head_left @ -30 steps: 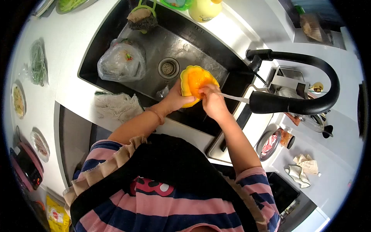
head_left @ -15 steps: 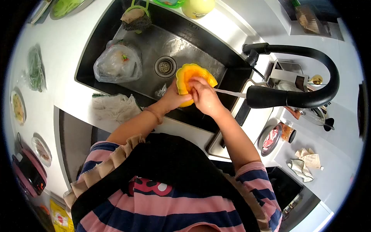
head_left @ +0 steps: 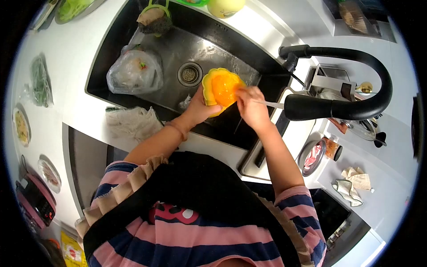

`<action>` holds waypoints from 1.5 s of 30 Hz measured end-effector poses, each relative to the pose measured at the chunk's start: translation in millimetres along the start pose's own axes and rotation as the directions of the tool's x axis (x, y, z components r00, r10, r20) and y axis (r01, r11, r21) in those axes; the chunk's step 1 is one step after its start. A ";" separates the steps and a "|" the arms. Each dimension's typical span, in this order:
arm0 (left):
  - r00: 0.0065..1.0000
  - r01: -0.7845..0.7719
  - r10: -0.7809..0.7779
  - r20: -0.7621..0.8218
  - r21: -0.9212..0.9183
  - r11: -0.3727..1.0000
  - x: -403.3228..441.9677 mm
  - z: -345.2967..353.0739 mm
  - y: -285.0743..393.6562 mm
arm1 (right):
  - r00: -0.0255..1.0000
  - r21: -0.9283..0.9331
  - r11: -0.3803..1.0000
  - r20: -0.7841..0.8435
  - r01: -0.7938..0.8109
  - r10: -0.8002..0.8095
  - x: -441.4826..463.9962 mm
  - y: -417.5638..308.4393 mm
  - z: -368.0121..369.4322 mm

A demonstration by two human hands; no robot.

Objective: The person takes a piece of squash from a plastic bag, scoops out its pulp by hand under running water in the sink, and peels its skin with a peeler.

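A scalloped piece of pumpkin [head_left: 222,89], yellow-green outside and bright orange in its hollow, is held over the sink [head_left: 213,53]. My left hand [head_left: 201,109] grips it from the near left side, thumb at its lower rim. Beside the right rim is my right hand [head_left: 253,107], its fingers curled together and partly blurred; whether anything is in them is hidden. Water from the black faucet [head_left: 307,107] runs onto my right hand and toward the pumpkin.
A tied plastic bag [head_left: 135,73] lies in the sink, left of the drain [head_left: 190,74]. A scrubber in a green holder [head_left: 154,20] sits at the far corner. A cloth [head_left: 133,124] rests on the near edge. A plate of meat [head_left: 312,156] stands right.
My right hand has drawn out of the pumpkin's hollow and moved right to its rim. The orange hollow shows more fully now, while my left hand keeps its grip.
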State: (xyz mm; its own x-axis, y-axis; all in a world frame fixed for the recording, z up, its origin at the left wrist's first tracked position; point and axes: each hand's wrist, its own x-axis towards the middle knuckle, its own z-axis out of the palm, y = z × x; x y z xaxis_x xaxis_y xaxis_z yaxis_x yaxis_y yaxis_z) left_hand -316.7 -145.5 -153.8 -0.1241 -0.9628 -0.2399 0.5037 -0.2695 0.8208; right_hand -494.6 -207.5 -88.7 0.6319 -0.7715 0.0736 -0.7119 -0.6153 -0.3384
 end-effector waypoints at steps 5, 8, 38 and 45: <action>1.000 -0.003 0.003 0.005 0.026 1.000 -0.1 -0.2 1.6 | 0.999 0.129 0.992 -0.030 -0.019 0.023 7.0 -3.2 -0.7; 1.000 0.001 -0.001 -0.003 0.029 1.000 -0.7 1.9 5.2 | 0.997 0.022 0.998 0.050 0.059 -0.060 12.9 -17.3 7.6; 1.000 -0.005 0.007 -0.012 0.184 0.983 6.1 -8.1 -19.8 | 0.505 0.601 -0.024 0.692 -0.799 0.516 36.8 -42.5 3.4; 0.991 -0.073 0.085 -0.105 0.112 0.991 9.6 -4.1 -14.6 | 0.697 0.714 0.181 0.541 -0.677 0.470 48.0 -50.1 -40.5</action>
State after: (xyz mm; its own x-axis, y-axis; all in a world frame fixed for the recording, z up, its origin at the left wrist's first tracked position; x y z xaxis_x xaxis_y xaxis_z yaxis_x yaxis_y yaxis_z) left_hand -321.6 -150.7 -170.2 0.0092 -0.9749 -0.2225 0.4128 -0.1990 0.8888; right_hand -441.0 -220.2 -30.2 0.2713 -0.7399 -0.6156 -0.3381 0.5256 -0.7807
